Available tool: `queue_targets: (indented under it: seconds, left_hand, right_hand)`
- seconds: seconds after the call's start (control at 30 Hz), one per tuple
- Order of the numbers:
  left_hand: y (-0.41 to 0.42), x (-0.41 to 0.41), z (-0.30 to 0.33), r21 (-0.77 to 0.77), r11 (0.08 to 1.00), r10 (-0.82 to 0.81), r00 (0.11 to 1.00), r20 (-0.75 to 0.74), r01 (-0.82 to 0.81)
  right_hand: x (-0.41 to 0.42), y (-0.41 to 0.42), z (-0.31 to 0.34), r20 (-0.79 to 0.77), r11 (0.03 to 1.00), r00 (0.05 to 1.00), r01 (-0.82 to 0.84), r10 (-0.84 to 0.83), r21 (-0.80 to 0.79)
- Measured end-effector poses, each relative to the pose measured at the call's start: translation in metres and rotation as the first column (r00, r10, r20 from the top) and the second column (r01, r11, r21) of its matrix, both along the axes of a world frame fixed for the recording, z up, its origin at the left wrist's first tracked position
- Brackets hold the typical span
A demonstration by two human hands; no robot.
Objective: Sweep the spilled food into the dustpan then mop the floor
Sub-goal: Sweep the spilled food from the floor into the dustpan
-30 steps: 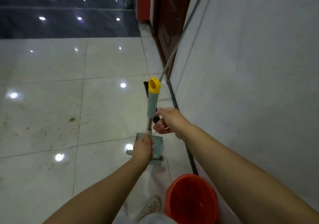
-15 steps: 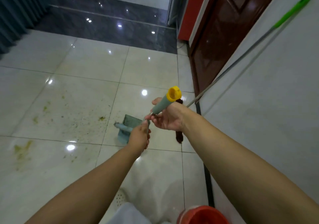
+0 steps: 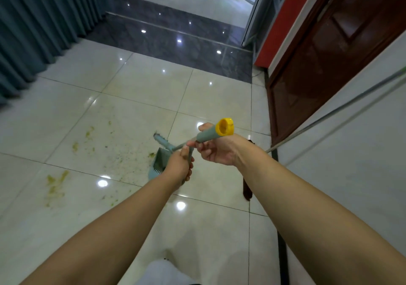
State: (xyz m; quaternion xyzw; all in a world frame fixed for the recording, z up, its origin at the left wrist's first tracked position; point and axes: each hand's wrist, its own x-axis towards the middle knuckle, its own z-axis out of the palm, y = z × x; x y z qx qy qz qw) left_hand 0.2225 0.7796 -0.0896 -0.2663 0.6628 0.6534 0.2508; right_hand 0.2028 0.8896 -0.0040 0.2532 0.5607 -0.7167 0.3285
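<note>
A teal dustpan point(image 3: 156, 164) sits low over the tiles beside the spilled food point(image 3: 118, 153), a spread of green crumbs with yellow-green smears further left point(image 3: 55, 186). A long handle with a teal grip and a yellow cap point(image 3: 224, 127) slants up to the right from the dustpan. My left hand point(image 3: 179, 167) is closed around its thin metal shaft just above the pan. My right hand point(image 3: 216, 150) holds the teal grip under the cap. A mop pole point(image 3: 329, 114) leans on the right wall, with a dark brown head point(image 3: 247, 189) on the floor, partly hidden by my right arm.
A white wall point(image 3: 351, 164) runs close on the right, with a dark wooden door point(image 3: 318, 60) and a red panel beyond. Grey-blue curtains point(image 3: 33, 21) hang at the left. A dark tiled strip point(image 3: 175, 38) crosses the floor ahead. My white shoe point(image 3: 162, 271) shows at the bottom.
The view has swung left and up, and the red bucket has left the frame. The handle now tilts right, and the dustpan has moved left next to the crumbs.
</note>
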Motion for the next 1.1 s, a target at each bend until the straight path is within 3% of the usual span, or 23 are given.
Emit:
queue_targets:
  seconds: [0.17,0.43,0.7,0.9,1.1]
  left_hand:
    - [-0.016,-0.005,0.004,-0.073,0.997,-0.014,0.998,-0.060,0.010]
    - [-0.045,-0.003,-0.010,-0.233,0.973,-0.010,0.998,-0.069,-0.006]
    - [-0.059,-0.009,-0.015,-0.239,0.970,0.035,0.997,-0.074,-0.052]
    - [-0.076,-0.017,-0.035,-0.317,0.945,0.062,0.995,-0.078,-0.083]
    - [-0.090,-0.026,-0.053,-0.430,0.899,0.038,0.994,-0.099,-0.078]
  right_hand:
    - [-0.009,-0.010,-0.006,-0.001,0.998,0.999,-0.032,0.032,-0.050]
    - [-0.005,0.033,-0.035,0.092,0.935,0.953,0.302,-0.289,-0.188]
    - [0.010,0.058,-0.084,0.219,0.848,0.840,0.523,-0.496,-0.087]
    - [0.018,0.085,-0.133,0.362,0.809,0.731,0.571,-0.578,0.139]
    - [0.013,0.060,-0.195,0.432,0.825,0.705,0.513,-0.562,0.235]
